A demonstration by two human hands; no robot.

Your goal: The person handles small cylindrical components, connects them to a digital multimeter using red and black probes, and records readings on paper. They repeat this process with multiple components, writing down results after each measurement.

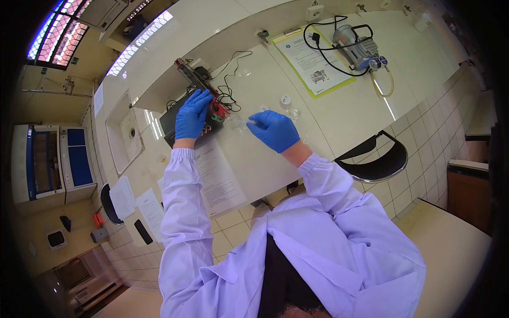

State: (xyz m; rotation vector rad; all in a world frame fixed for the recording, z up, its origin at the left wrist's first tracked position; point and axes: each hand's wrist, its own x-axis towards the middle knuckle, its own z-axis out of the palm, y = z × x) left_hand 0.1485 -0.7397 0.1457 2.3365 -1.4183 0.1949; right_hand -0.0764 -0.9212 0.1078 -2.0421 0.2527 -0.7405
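My left hand, in a blue glove, is over a black box-shaped instrument with knobs. Its fingers lie close together beside a red and green fitting; whether they grip anything is hidden. My right hand, also gloved in blue, pinches a small clear object, too faint to name exactly. Just left of those fingertips stands clear glassware. Beyond the right hand are a white-lidded jar, a small open glass dish and another white lid, partly covered by the hand.
A vacuum pump with a black cord and yellowish hose stands at the back right, beside a lime-green clipboard. Loose black cables trail behind the instrument. Printed sheets lie near the front edge. Left is a sink; a chair stands right.
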